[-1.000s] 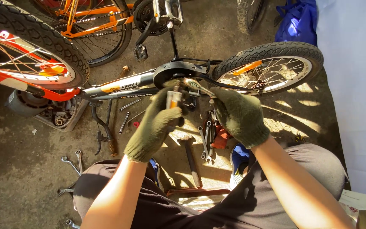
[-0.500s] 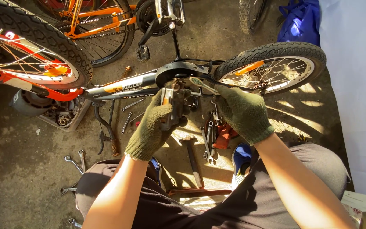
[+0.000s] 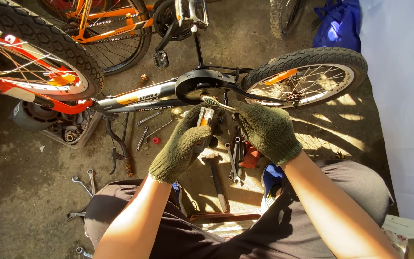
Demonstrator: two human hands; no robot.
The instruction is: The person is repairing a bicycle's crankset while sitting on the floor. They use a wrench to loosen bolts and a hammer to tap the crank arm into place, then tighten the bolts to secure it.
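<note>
**Now at the crank: two gloved hands on a small pedal part**

Judging by the grip, mid-way through fitting or loosening at the crank of the black small-wheeled bicycle [image 3: 140,98], laid on its side across the concrete floor [image 3: 25,177]. Left hand [image 3: 183,144], in an olive knitted glove, wrapped tight around a grey block-shaped pedal with an orange reflector strip [image 3: 206,117], just below the round black chain guard [image 3: 202,84]. Right hand [image 3: 267,132], gloved alike, curled in close beside it, knuckles up, fingertips turned towards a slim silver bar [image 3: 216,103] that slants out from the guard. Cannot tell whether gripping that bar or only resting against it, nor whether crank arm or spanner.

Calls, most likely, for a steady hold on the pedal with one hand and a firm turning force from the other, square to the thread so that nothing slips.

Looks worn but whole, that pedal: stubby, mostly buried in the glove, only its top face and the orange strip in sunlight. Sits between both hands, touching the left palm, right by the crank end and above the person's lap.

Around on the floor: a wooden-handled hammer [image 3: 216,180], a bunch of steel spanners [image 3: 235,158], dark long-handled pliers [image 3: 118,148]. Behind, an orange-framed bicycle [image 3: 111,19] and the black-tyred rear wheel with an orange reflector [image 3: 307,60].
</note>
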